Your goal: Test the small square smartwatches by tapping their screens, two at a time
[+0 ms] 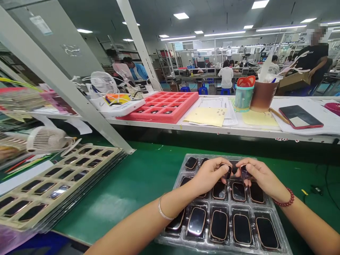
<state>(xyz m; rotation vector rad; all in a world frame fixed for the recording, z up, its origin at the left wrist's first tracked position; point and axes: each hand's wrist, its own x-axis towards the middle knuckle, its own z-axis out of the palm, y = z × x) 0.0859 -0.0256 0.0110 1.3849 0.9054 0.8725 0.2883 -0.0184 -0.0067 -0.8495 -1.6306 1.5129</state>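
Observation:
A clear plastic tray (284, 244) lies on the green mat in front of me, its pockets filled with several dark, rose-rimmed watch cases (219, 225). My left hand (209, 173) hovers over the tray's far rows and pinches one dark watch case (227, 171) between thumb and fingers. My right hand (261, 175) holds a second watch case (244, 172) right beside it, the two pieces almost touching. A thin bangle circles my left wrist and a red bead bracelet my right.
A stack of beige trays (63, 177) with more cases sits at left, by a small white fan (45, 140). On the raised shelf behind stand a red tray (162, 106), yellow papers (207, 116), two cups (261, 95) and a phone (300, 117). Other people work further back.

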